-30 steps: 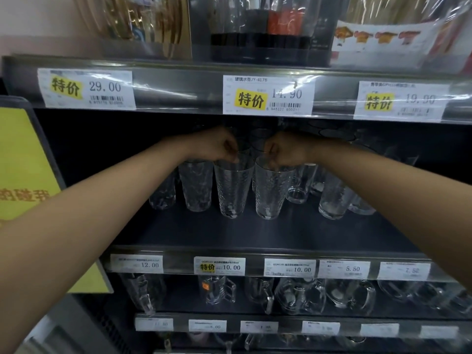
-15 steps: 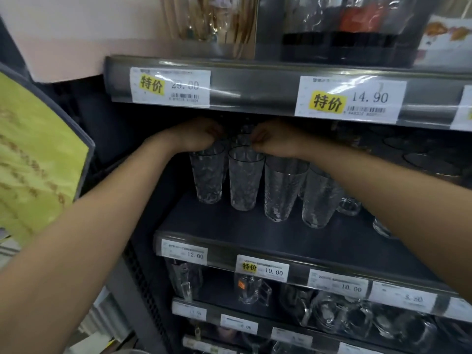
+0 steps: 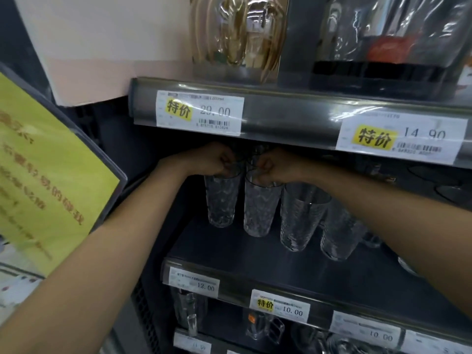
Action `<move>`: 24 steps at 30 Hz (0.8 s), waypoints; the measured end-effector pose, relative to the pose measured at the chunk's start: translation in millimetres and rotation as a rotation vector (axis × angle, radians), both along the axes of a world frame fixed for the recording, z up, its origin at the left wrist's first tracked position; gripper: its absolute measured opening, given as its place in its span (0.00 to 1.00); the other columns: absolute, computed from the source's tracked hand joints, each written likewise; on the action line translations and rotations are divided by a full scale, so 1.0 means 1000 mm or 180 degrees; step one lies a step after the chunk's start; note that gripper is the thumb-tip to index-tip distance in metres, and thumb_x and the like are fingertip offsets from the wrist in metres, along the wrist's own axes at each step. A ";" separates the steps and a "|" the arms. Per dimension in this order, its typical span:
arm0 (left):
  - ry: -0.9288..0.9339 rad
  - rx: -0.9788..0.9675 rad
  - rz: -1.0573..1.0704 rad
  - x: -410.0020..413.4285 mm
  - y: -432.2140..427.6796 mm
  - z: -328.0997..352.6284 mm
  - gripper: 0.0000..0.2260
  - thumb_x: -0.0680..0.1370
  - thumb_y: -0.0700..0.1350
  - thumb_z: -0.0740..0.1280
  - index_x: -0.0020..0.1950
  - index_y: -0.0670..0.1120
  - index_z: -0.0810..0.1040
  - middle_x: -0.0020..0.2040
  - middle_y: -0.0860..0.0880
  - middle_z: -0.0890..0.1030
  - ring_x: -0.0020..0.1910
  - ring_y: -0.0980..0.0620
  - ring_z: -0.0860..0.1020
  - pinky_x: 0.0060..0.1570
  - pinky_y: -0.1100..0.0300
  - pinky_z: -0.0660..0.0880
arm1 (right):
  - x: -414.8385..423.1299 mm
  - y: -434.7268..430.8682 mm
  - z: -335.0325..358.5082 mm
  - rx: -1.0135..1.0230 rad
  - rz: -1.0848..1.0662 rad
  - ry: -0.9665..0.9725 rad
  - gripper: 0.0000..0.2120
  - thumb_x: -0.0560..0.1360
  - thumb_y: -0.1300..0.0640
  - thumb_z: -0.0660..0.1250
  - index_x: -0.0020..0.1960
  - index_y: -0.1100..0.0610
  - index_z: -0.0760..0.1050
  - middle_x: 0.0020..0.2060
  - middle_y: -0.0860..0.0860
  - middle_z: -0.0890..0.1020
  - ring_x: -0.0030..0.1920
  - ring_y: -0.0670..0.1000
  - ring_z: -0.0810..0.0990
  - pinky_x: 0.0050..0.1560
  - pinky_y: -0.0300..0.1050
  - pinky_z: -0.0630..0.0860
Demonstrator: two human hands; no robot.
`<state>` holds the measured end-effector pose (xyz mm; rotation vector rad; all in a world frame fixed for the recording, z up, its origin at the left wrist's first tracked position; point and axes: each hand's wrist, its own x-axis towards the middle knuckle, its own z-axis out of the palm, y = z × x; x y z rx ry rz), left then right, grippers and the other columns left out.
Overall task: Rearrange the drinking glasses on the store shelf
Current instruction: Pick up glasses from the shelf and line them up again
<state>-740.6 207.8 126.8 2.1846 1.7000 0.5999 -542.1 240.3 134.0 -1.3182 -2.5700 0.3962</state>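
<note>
Left hand [image 3: 212,162] pinches clear dimpled glass tumbler [image 3: 221,200] under white 29.00 price tag [image 3: 199,112], right hand [image 3: 277,167] the neighbour tumbler [image 3: 260,208] (rims close): knock risks chipping.

left grip [image 3: 213,162] and right grip [image 3: 279,166] bare, forearms [image 3: 107,251] seemingly bare throughout.

Dark grey store shelving [image 3: 255,256] with yellow-flagged price labels [image 3: 199,112] fills the right, a yellow sign [image 3: 46,162] on the left, pale wall [image 3: 102,34] above.
</note>
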 end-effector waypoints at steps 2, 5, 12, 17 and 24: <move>0.0094 -0.0044 -0.0035 0.000 0.003 0.001 0.09 0.76 0.37 0.70 0.51 0.31 0.80 0.43 0.42 0.77 0.42 0.50 0.73 0.35 0.62 0.64 | -0.002 0.004 -0.002 0.0028 0.0011 -0.0082 0.09 0.74 0.55 0.74 0.42 0.57 0.75 0.35 0.50 0.74 0.40 0.49 0.72 0.38 0.42 0.65; 0.0248 -0.0067 -0.0057 -0.001 0.009 0.001 0.08 0.75 0.37 0.70 0.50 0.33 0.81 0.43 0.39 0.80 0.40 0.50 0.73 0.37 0.61 0.65 | -0.004 0.007 -0.004 0.0127 0.0017 -0.0184 0.12 0.74 0.55 0.73 0.38 0.53 0.72 0.34 0.47 0.72 0.38 0.47 0.71 0.35 0.41 0.64; 0.0399 -0.0014 -0.0108 -0.005 0.017 0.000 0.05 0.75 0.38 0.71 0.40 0.45 0.79 0.37 0.50 0.77 0.35 0.55 0.73 0.34 0.64 0.67 | -0.003 0.014 -0.009 0.0042 0.0031 0.0004 0.10 0.73 0.54 0.75 0.39 0.55 0.75 0.31 0.46 0.73 0.32 0.43 0.70 0.34 0.40 0.65; 0.0314 -0.0028 -0.0209 -0.005 0.019 -0.001 0.05 0.74 0.37 0.72 0.44 0.46 0.80 0.42 0.46 0.80 0.41 0.52 0.76 0.39 0.62 0.69 | -0.003 0.016 -0.011 0.0142 0.0038 0.0000 0.10 0.72 0.53 0.76 0.41 0.56 0.77 0.32 0.46 0.73 0.35 0.45 0.71 0.37 0.40 0.66; 0.0203 -0.0081 -0.0210 -0.005 0.021 -0.004 0.04 0.74 0.35 0.73 0.45 0.43 0.81 0.42 0.45 0.80 0.42 0.50 0.76 0.42 0.61 0.70 | -0.003 0.016 -0.012 0.0238 0.0047 0.0059 0.08 0.72 0.55 0.76 0.43 0.58 0.80 0.32 0.45 0.74 0.34 0.42 0.70 0.35 0.38 0.66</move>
